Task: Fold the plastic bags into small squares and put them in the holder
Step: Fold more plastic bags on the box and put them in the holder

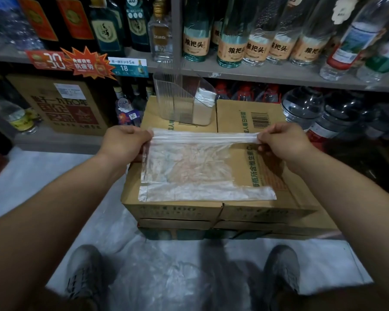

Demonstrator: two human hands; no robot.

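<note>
Shelving (279,77): fills the far side of the scene. Its upper board carries a row of bottles (231,41), and more bottles and a brown carton (61,104) stand on the level below.

Floor: pale, with loose, crumpled clear plastic (166,277) lying between the person's two grey shoes (85,272).

Cardboard boxes (267,176): stacked in front of the shelving. Two sit side by side on top, and their lids form the working surface.

Plastic bag (189,167): thin, translucent and wrinkled, spread over the surface. Its near part lies flat, with the near edge just inside the front edge of the boxes. Its far edge is raised off the cardboard and drawn into a taut, narrow band between the two hands.

Holder (177,95): a clear ribbed plastic container, upright at the far end of the surface, beyond the bag and apart from it. It stands over the seam between the two top boxes.

Left hand (124,142): fingers curled, pinching the left end of the raised edge.

Right hand (285,140): thumb and fingertips pinching the right end of the same edge, where the plastic gathers into a thin strip.

Folded bags (203,102): a small white stack standing inside the holder, on its right side.

Price tags (128,67): clipped to the shelf edge at upper left.
</note>
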